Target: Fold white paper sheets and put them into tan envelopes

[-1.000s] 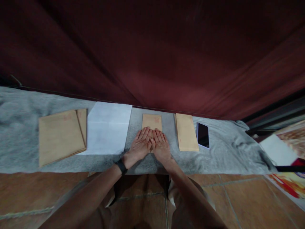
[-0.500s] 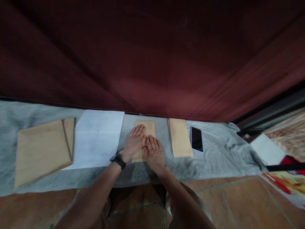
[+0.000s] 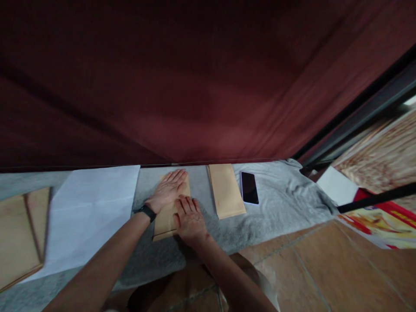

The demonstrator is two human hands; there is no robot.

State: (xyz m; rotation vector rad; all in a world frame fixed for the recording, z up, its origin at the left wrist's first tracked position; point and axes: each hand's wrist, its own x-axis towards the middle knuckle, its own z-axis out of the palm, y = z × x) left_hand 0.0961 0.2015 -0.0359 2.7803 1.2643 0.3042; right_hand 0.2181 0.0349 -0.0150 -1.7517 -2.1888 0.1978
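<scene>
A small brown paper envelope (image 3: 166, 220) lies on the grey cloth in front of me, its lower end showing a crease across it. My left hand (image 3: 168, 189) rests flat over its upper part, fingers stretched out, with a dark band on the wrist. Below and to the right, my right hand (image 3: 191, 220) lies with spread fingers on the envelope's right edge. Both palms hide much of the paper. To the right is a small stack of similar brown envelopes (image 3: 227, 190), which neither hand touches.
A phone (image 3: 249, 188) lies right of the stack. On the left are white paper sheets (image 3: 94, 208) and larger brown envelopes (image 3: 16, 242). The grey cloth (image 3: 279, 203) ends at the tiled floor (image 3: 312, 264); a dark red upright surface (image 3: 208, 108) borders its far side.
The view has turned to the right, so the things on the cloth appear further left. My left hand has slid towards the envelope's top; the right hand stays at its right edge.
</scene>
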